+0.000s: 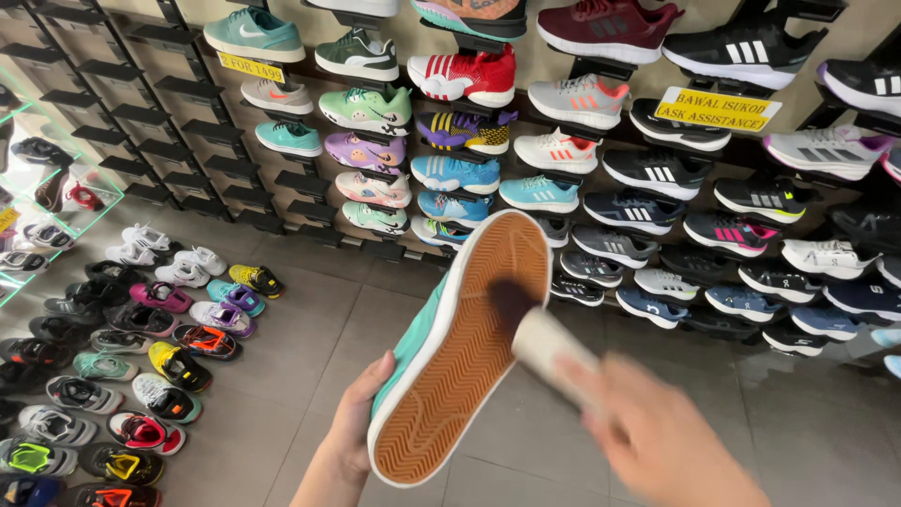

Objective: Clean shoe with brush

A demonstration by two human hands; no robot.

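The upturned low-top sneaker (460, 347) has a mint-green upper, a white sidewall and a tan gum outsole moulded in a fine herringbone pattern. The pale-handled brush (540, 338) carries dark bristles. The grey tiled floor (310, 366) holds pairs in yellow, pink, black and white. The wall rack of sneakers (563, 141) shows red, maroon, purple, blue and black-with-white-stripe pairs.

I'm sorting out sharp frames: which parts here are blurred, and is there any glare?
Head view: the right hand and its brush are motion-blurred; the left hand and the teal shoe with its gum sole stay sharp; soft reflections on the floor tiles at right.
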